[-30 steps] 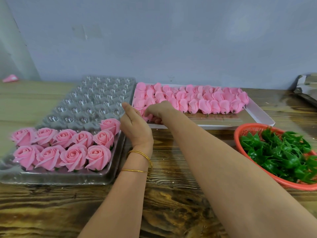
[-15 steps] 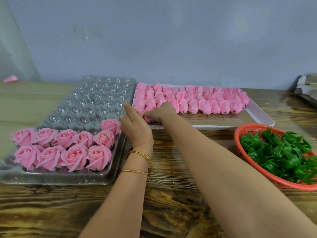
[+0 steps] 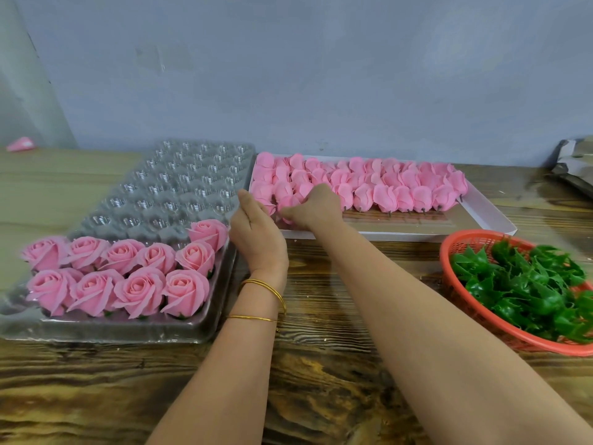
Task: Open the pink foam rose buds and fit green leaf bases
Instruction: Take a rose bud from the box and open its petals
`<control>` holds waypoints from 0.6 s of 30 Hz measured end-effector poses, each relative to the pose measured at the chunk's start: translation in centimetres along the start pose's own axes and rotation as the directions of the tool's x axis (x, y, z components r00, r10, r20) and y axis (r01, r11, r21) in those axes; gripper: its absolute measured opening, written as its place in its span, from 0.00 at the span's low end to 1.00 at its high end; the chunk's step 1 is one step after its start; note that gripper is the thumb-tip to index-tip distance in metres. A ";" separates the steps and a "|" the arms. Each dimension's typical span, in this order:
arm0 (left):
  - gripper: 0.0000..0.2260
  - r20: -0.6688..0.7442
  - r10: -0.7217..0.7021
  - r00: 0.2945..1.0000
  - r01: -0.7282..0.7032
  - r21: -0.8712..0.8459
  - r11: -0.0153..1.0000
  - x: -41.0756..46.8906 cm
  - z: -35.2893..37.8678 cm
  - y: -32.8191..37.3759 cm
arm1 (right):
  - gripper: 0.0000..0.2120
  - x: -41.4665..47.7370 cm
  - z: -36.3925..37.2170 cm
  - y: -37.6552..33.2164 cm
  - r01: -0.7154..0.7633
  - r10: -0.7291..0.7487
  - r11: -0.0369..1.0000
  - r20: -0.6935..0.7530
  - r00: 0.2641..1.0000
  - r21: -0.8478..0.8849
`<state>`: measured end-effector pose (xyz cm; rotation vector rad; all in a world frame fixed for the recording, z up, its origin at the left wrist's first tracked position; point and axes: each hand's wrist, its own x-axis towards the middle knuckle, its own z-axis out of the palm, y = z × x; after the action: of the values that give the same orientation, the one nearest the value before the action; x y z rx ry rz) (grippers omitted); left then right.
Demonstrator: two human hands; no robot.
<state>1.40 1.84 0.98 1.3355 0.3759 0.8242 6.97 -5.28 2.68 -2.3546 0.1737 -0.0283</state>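
Rows of closed pink foam rose buds (image 3: 401, 187) lie in a white flat box (image 3: 487, 216) at the back. My right hand (image 3: 313, 205) reaches into the box's near left corner, its fingers curled round a bud (image 3: 286, 203) there. Just left of it, my left hand (image 3: 256, 234) is upright with straight fingers, holding nothing, its fingertips next to the box's left edge. Several opened pink roses (image 3: 128, 274) fill the near rows of a clear plastic cell tray (image 3: 179, 187). Green leaf bases (image 3: 526, 284) are heaped in a red mesh basket (image 3: 449, 252) at the right.
Everything sits on a wooden table (image 3: 321, 364) against a grey wall. A stray pink bud (image 3: 21, 144) lies at the far left by the wall. Crumpled grey packaging (image 3: 574, 168) shows at the far right edge.
My right hand has shifted slightly farther into the box and closed round a bud at the near left corner. My left hand has stayed beside it.
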 end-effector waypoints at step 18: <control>0.08 0.365 -0.191 0.911 0.200 0.014 0.980 -0.9 0.4 -0.2 | 0.08 -3.3 -3.4 1.8 0.120 -0.079 0.932 -0.134 0.988 0.341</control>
<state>1.16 0.93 0.69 1.3701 0.1999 0.3982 3.24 -8.49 3.88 -2.0044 0.0966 -0.2307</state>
